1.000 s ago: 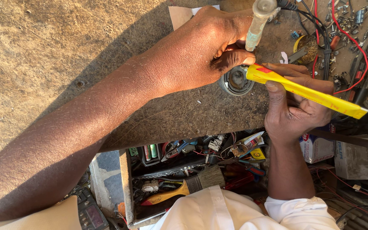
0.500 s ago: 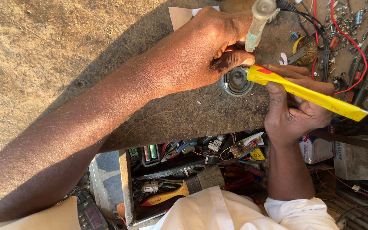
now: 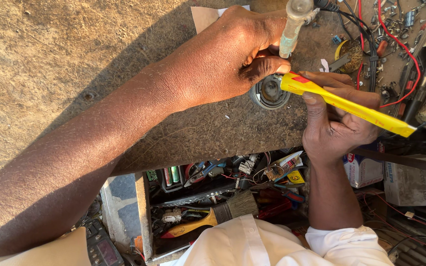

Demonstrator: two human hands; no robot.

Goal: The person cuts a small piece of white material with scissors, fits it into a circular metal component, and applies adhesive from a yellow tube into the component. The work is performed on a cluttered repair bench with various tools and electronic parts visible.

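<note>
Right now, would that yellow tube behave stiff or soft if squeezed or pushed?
Probably soft: the yellow tube looks flattened toward its far end. Likely light, since the right hand holds it by fingers alone. Being flat, it seems unlikely to roll.

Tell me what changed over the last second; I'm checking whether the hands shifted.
Nothing visibly moved. The right hand keeps the yellow tube with its tip at the round part; the left hand stays pinched just above that part, beside the pale tool.
</note>
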